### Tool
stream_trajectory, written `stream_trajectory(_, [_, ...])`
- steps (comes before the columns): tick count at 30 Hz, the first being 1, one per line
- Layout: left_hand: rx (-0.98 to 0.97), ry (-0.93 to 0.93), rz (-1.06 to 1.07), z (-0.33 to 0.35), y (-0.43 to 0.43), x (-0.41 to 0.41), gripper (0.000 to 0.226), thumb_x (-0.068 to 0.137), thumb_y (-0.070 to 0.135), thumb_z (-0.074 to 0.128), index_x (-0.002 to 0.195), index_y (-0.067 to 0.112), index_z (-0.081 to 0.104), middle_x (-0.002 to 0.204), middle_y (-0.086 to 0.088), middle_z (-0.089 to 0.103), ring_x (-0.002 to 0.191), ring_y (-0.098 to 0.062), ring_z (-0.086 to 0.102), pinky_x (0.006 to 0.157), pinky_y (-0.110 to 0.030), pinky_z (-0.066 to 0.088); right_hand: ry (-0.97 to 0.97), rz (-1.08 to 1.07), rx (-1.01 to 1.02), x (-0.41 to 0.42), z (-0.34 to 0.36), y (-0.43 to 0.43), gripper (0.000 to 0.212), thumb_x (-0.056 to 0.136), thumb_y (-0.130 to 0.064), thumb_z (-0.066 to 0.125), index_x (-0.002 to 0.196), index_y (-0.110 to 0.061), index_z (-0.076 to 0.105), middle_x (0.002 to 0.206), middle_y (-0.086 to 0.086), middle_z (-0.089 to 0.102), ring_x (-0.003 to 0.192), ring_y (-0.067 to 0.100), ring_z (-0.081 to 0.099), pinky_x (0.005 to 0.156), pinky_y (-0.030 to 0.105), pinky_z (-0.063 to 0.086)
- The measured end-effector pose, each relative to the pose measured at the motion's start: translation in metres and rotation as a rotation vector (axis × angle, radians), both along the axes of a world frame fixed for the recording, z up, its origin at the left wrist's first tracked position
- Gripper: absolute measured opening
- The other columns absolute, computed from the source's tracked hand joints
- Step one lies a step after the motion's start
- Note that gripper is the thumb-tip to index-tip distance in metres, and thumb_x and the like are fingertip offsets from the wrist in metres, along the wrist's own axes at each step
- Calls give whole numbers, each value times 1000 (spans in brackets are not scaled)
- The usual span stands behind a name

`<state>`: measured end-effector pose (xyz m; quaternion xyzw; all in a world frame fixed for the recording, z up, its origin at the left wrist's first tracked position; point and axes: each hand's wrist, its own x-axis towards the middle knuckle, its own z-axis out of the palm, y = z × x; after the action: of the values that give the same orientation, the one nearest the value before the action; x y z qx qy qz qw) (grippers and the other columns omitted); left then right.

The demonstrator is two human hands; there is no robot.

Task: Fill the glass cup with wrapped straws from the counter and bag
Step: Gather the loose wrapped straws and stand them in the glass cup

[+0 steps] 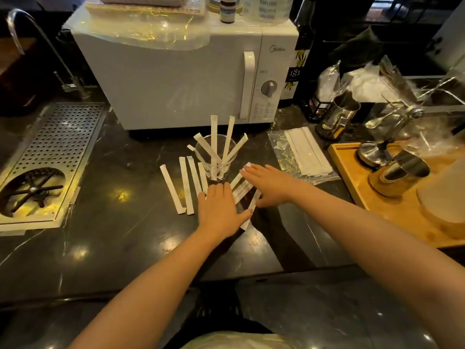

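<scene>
A clear glass cup (218, 162) stands on the dark counter in front of the microwave, with several white wrapped straws (214, 141) leaning in it. More wrapped straws (185, 187) lie flat to the cup's left and front. My left hand (219, 209) rests flat, fingers spread, over straws just in front of the cup. My right hand (270, 183) lies flat with fingers apart on other straws (242, 188) at the cup's right. A clear plastic bag (302, 157) with more wrapped straws lies further right.
A white microwave (176, 79) stands behind the cup. A perforated metal drip tray (50, 157) sits at the left with a tap behind. At the right a wooden tray (392, 205) holds metal tools, with a steel jug (337, 118) and crumpled plastic behind.
</scene>
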<state>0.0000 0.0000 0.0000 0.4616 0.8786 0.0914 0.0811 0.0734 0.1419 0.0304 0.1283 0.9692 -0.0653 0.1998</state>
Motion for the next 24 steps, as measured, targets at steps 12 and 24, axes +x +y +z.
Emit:
stream_trajectory(12, [-131, 40, 40, -12, 24, -1, 80, 66, 68, 55, 119, 10, 40, 124, -11, 52, 115, -28, 45, 97, -47, 33, -111, 160, 117, -23, -10, 6, 85, 79, -14, 63, 144, -15, 9, 156, 7, 12, 143, 26, 9, 116, 44, 12])
stream_trajectory(24, [-158, 35, -77, -10, 27, -2, 48, 79, 48, 52, 108, 10, 53, 113, -11, 54, 107, -28, 46, 92, -44, 33, -2, 237, 225, -22, -13, 6, 50, 81, -13, 58, 128, -11, 41, 134, 12, 45, 124, 29, 40, 101, 41, 34])
